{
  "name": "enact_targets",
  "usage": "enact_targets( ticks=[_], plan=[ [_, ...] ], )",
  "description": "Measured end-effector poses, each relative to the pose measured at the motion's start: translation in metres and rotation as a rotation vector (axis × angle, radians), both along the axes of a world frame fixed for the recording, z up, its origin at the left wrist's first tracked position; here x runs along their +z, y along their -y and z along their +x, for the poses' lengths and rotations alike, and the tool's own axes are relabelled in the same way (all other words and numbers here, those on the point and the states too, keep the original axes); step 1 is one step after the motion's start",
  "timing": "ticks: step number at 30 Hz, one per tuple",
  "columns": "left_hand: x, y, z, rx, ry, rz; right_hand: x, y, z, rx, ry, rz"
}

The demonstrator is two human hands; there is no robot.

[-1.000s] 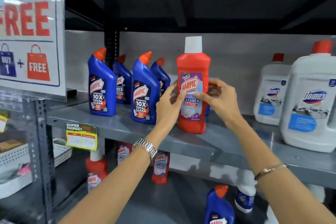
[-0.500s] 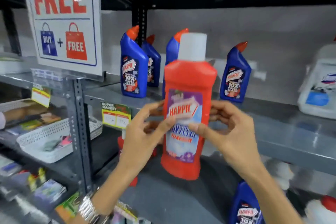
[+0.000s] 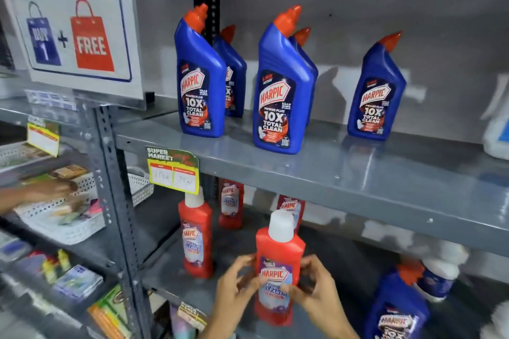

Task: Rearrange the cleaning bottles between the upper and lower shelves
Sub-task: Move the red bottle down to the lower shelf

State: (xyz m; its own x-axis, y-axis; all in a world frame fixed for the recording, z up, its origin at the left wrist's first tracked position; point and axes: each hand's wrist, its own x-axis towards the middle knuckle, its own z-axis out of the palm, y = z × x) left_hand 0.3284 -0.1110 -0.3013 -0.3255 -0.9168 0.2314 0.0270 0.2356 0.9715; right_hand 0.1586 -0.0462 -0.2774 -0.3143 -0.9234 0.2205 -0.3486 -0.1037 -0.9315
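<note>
Partly hidden: red bottle (image 3: 278, 256) behind both hands.

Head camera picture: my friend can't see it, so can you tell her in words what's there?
Two hands, left and right, hold a red Harpic bottle with a white cap upright at the lower shelf, near three more red bottles. On the upper shelf stand five blue Harpic bottles with orange caps, and a buy-one-free sign hangs at the left.
</note>
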Motion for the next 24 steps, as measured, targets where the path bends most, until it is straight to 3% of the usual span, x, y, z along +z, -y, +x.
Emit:
enact_targets(
  ticks=[16, 24],
  plan=[
    [-0.04, 0.066, -0.032, -0.016, 0.072, -0.037, -0.03, 0.059, -0.022, 0.017, 0.016, 0.185],
    [-0.04, 0.057, -0.033, -0.019, 0.028, -0.025, -0.039, 0.051, -0.017, -0.039, 0.022, 0.119]
  ],
)
